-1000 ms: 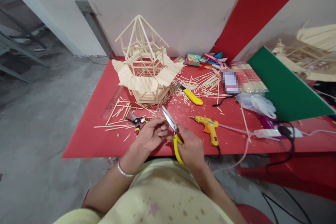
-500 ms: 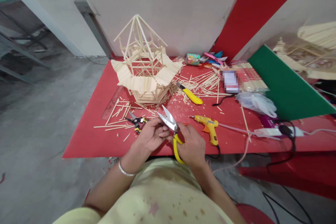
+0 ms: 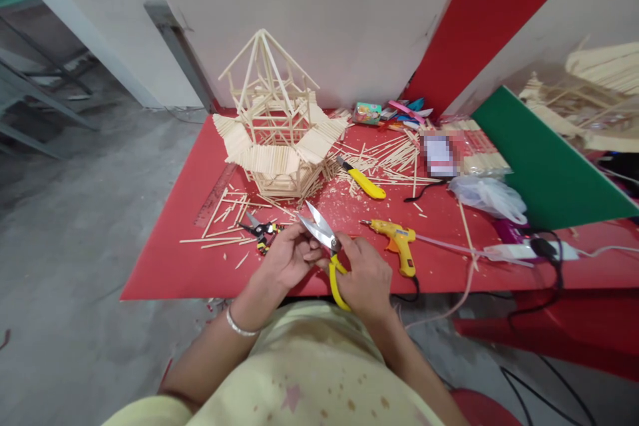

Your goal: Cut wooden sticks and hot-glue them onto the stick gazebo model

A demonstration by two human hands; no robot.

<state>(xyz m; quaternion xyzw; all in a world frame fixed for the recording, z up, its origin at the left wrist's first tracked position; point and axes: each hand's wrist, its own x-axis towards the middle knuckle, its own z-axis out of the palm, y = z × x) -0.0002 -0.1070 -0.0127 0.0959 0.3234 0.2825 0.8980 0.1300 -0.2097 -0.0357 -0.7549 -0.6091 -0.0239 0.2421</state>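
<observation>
My right hand point(image 3: 364, 276) grips yellow-handled scissors point(image 3: 324, 239), whose steel blades stand apart and point up and left over the red board point(image 3: 170, 266). My left hand point(image 3: 287, 256) is curled in a pinch right beside the blades; whatever it pinches is too small to name. Behind both hands stands a stick-built model house point(image 3: 274, 126) with a peaked frame roof. A yellow glue gun point(image 3: 397, 239) lies just right of my right hand, and small black-and-yellow snips point(image 3: 259, 229) lie left of my left hand.
A yellow utility knife point(image 3: 362, 180) lies among scattered wooden sticks point(image 3: 394, 156). A ruler point(image 3: 214, 194) lies at the left of the board. A plastic bag point(image 3: 486, 196), cables point(image 3: 544, 259), a green sheet point(image 3: 544, 166) and another stick model point(image 3: 589, 93) fill the right side. Concrete floor lies left.
The scissor blades were shut one second ago and have swung apart. Both hands stay in the same spot.
</observation>
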